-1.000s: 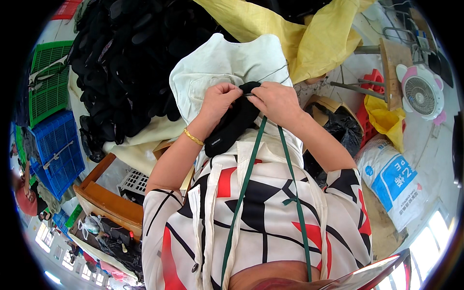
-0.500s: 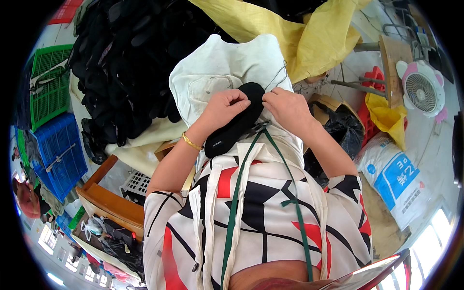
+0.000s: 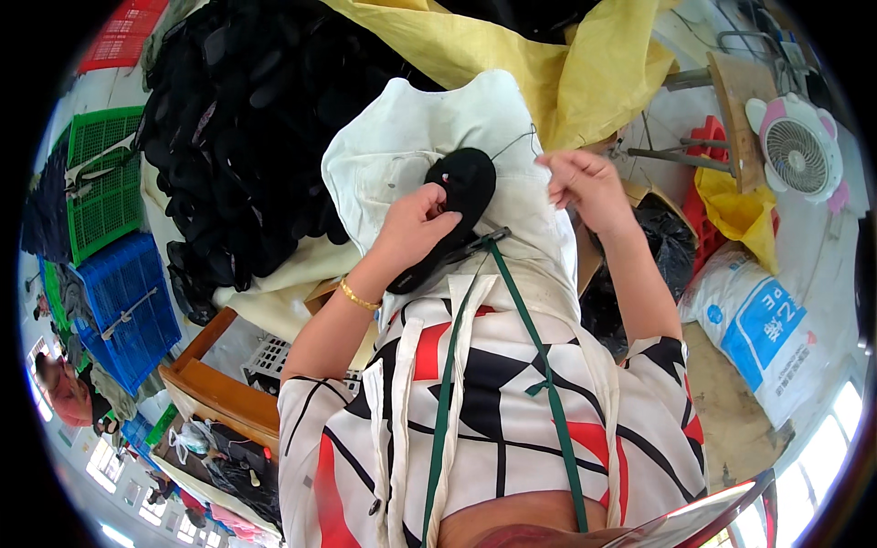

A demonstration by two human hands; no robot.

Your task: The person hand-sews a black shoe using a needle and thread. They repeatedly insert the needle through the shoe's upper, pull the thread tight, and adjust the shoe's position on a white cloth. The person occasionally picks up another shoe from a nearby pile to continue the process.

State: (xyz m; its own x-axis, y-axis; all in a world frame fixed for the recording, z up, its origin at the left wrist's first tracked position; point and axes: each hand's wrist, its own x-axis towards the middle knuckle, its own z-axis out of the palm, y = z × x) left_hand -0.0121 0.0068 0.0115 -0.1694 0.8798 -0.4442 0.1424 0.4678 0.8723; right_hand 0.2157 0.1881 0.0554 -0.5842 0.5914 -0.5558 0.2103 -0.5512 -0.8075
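Soft black round-ended slipper (image 3: 471, 183): on creased white cloth apron (image 3: 373, 151), gripped in left hand (image 3: 418, 230), thumb and fingers curled. Thin dark thread (image 3: 513, 143): bent toward right hand (image 3: 589, 189); fingers bunched, blurred, cannot tell whether pinching.

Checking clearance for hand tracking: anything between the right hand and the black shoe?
Nothing solid visible. Only a thin dark thread crosses part of the gap, over the white cloth, between the black shoe and the right hand. The dark tool on the green cord lies lower, off that line.
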